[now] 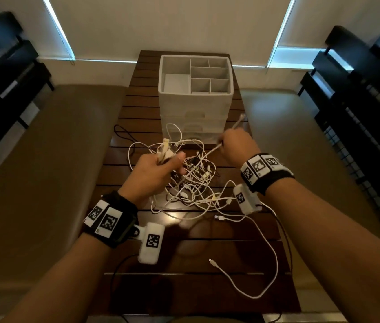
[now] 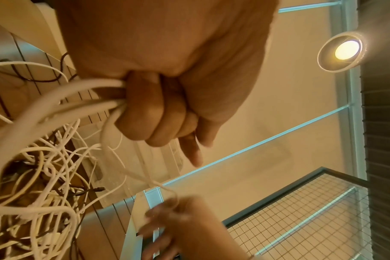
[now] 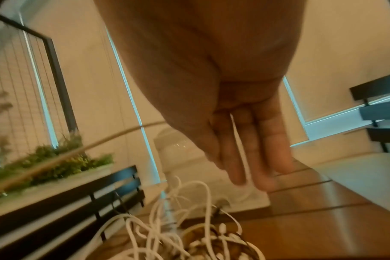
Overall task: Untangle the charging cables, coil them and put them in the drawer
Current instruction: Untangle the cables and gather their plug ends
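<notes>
The left hand is closed in a fist around several white strands near their plug ends, so that this part of the tangle stays fixed and lifted a little over the table. The right hand, at 3 o'clock from the left one, grips 1 cable which runs straight from the tangle to the fist, and its free end stands out at 1 o'clock. I think this strand is drawn out while the other hand anchors the rest. In the right wrist view the fingers look rather straight and blurred, so the exact grip I cannot tell there.

The tangle lies at the table's centre, between the hands and toward 6 o'clock of the drawer unit. It is mostly thin white cables with small connectors, mixed with some dark ones, in many crossing loops. 1 white cable trails loose toward 5 o'clock. The drawers appear closed, and nothing is coiled yet.
</notes>
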Available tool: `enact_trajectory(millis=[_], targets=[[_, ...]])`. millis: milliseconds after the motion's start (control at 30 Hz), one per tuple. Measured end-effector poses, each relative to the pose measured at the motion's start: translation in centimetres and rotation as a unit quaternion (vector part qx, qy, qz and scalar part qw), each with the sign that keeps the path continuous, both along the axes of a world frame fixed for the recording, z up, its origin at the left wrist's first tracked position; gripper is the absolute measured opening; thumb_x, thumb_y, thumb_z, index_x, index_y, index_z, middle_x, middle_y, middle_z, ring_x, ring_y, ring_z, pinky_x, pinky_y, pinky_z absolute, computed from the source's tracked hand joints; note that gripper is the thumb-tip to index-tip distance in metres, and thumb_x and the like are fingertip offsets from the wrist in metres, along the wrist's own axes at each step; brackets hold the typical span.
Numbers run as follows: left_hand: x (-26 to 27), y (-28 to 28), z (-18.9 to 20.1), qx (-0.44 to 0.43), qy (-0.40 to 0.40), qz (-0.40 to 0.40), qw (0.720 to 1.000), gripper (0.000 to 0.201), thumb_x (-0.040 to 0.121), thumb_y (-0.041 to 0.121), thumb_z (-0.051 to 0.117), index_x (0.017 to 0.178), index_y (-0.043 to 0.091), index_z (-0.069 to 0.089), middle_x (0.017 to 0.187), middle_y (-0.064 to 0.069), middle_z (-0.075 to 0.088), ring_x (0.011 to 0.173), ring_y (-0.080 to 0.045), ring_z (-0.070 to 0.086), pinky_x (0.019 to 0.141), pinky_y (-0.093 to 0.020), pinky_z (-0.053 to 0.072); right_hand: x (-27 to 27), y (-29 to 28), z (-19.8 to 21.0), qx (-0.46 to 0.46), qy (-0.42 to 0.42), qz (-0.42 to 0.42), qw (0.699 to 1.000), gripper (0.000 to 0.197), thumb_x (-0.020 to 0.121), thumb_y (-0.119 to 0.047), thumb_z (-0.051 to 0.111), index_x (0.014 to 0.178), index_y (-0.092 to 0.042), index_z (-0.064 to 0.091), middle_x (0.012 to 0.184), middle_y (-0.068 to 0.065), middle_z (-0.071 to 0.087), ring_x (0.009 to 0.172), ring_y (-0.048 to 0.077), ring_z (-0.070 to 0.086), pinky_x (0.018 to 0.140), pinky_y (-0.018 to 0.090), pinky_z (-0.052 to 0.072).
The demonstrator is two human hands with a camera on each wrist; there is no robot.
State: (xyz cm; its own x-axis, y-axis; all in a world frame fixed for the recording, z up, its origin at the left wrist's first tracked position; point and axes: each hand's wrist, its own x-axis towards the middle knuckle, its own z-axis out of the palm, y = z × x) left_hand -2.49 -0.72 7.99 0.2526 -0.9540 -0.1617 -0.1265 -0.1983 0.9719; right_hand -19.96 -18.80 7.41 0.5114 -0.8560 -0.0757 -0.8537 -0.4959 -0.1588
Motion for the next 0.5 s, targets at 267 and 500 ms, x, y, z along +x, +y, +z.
enact_trajectory(millis=[267, 500], targets=[[0.6, -0.8, -0.2, -0.067, 0.183, 0.101, 0.976, 0.052, 0.109, 0.049, 0.045, 0.069, 0.018, 0.053, 0.052, 0.004, 0.029, 0.041, -0.011, 0.024, 0.039, -0.021, 0.021, -2.2, 2.3, 0.0, 0.103, 0.101, 0.04, 0.989, 0.034, 0.099, -0.01, 0.057, 0.132, -0.011, 0.062, 0.131, 0.013, 0.067, 0.117, 0.032, 0.065, 0.097, 0.042, 0.054], [-0.9, -1.6, 1.0, -0.146, 0.226, 0.042, 0.962, 0.062, 0.11, 0.056, 0.032, 0.07, 0.012, 0.045, 0.053, -0.005, 0.026, 0.039, -0.015, 0.023, 0.038, -0.024, 0.02, 2.7, 10.0, 0.2, 0.277, -0.165, 0.214, 0.922, 0.041, 0.091, -0.041, 0.077, 0.12, -0.018, 0.06, 0.111, -0.005, 0.07, 0.095, 0.01, 0.066, 0.077, 0.022, 0.053]])
